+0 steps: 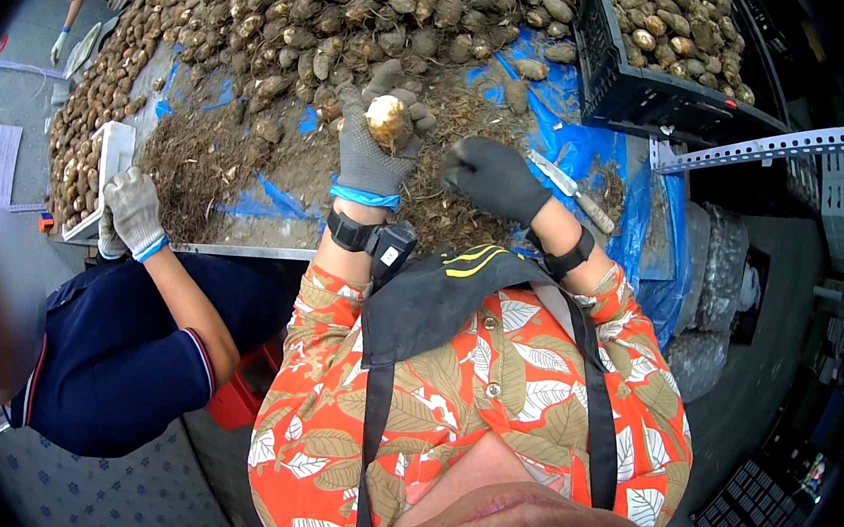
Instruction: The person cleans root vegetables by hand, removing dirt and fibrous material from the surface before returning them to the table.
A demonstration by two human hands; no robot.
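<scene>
In my left hand (377, 144), in a grey textured glove, sits a taro corm (389, 122) with its pale trimmed end turned up and the fingers curled round it. My right hand (498, 180), in a dark grey glove, is apart from it on the right, low over the root debris. Its fingers are curled in, and whatever they may hold is hidden. Just right of that hand a knife (571, 188) with a metal blade and worn handle lies on the table. Beyond both hands rises a large heap of hairy brown taro corms (394, 10).
A black crate (647, 98) of corms stands at the far right, near a perforated metal bar (763, 153). Dry root scraps (189, 168) and blue plastic sheet (565, 125) cover the table. A co-worker's gloved hand (133, 213) touches a white tray at left; another person is at far left.
</scene>
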